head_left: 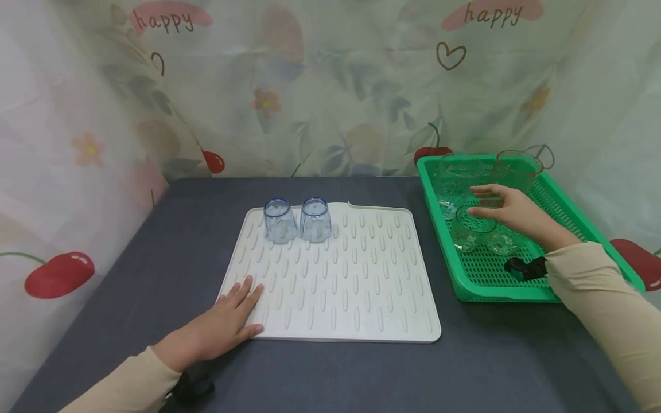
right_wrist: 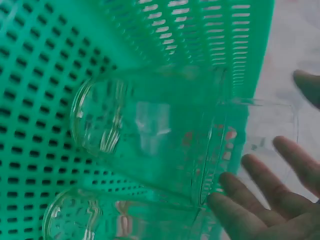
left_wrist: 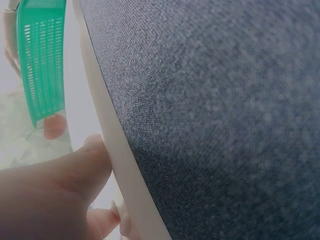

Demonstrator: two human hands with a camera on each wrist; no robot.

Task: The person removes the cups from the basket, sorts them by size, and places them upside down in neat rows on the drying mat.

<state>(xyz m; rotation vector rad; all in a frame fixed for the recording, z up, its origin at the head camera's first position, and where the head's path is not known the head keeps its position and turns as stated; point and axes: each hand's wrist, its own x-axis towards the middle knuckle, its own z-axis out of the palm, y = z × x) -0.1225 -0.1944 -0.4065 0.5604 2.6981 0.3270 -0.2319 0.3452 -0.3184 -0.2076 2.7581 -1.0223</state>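
My left hand [head_left: 212, 332] rests on the front left corner of a white ridged drying mat [head_left: 356, 269], fingers spread and thumb along its front edge. In the left wrist view, the thumb [left_wrist: 82, 167] lies against the mat's pale edge. My right hand [head_left: 511, 212] is over a green plastic basket [head_left: 506, 294], with nothing in its grasp. Its fingers [right_wrist: 257, 190] and thumb are apart in the right wrist view, fingertips right by the rim of a clear glass [right_wrist: 150, 130]. Another clear glass [right_wrist: 125, 220] stands beside it in the basket.
Two blue-rimmed glasses [head_left: 279, 222] stand side by side at the mat's back left. A larger clear glass [head_left: 444, 180] and a red-rimmed glass [head_left: 518, 163] with a handle are at the basket's back. A patterned curtain [head_left: 330, 103] hangs behind the dark tabletop [head_left: 330, 378].
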